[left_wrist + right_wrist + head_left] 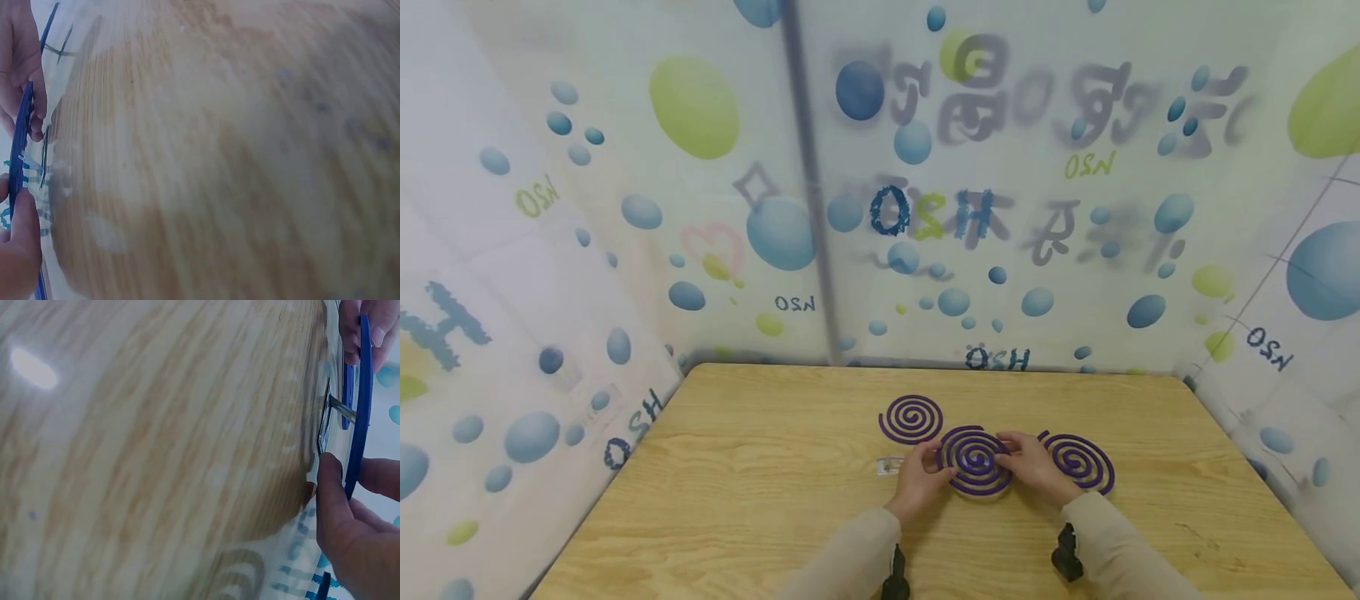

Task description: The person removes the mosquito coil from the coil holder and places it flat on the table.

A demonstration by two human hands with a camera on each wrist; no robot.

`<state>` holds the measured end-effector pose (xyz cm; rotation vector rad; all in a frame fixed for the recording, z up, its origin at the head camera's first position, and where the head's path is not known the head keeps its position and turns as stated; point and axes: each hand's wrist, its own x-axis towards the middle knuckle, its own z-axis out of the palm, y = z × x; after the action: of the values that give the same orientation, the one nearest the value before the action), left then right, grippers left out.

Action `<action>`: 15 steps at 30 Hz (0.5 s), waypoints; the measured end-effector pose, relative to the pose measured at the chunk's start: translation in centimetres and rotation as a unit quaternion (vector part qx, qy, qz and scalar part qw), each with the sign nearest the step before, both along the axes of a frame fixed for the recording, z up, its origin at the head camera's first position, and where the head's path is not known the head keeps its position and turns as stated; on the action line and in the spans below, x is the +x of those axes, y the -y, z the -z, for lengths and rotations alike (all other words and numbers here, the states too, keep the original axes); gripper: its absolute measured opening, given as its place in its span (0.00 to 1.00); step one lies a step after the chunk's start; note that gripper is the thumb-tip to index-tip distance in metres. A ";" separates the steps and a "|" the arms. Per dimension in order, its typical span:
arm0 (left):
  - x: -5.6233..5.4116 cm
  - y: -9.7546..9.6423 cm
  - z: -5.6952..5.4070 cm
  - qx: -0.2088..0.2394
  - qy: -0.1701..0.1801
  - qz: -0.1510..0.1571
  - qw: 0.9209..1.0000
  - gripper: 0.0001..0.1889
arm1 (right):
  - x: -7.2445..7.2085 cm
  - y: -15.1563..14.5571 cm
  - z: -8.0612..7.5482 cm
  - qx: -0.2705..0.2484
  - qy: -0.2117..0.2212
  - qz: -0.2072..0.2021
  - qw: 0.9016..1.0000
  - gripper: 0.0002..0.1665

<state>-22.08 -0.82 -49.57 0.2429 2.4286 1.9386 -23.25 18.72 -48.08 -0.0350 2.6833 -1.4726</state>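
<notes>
A dark purple mosquito coil [976, 460] is held level just above the table between both hands. My left hand [921, 479] pinches its left edge, thumb below and fingers behind. On the opposite edge my right hand [1033, 467] pinches it between thumb and fingers. Seen edge-on in the right wrist view, the coil [361, 412] sits over a thin metal stand [324, 422] whose raised prong reaches its underside. Whether the prong grips the coil cannot be made out. A flat metal piece [889, 466] lies left of my left hand, partly hidden by it.
Another purple coil [912, 418] lies farther back, left of the held one. A third coil [1078, 462] lies right of my right hand, partly covered by it. The wooden table [760, 467] meets patterned curtain-like walls at its back and sides.
</notes>
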 end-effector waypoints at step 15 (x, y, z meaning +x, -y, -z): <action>0.0 -0.3 0.0 0.001 0.001 -0.018 1.000 0.25 | 0.3 0.1 -0.3 -0.014 -0.002 0.015 1.000 0.23</action>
<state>-22.12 -0.54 -49.53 0.1979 2.4467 1.9534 -22.92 18.63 -47.80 0.0017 2.6776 -1.5207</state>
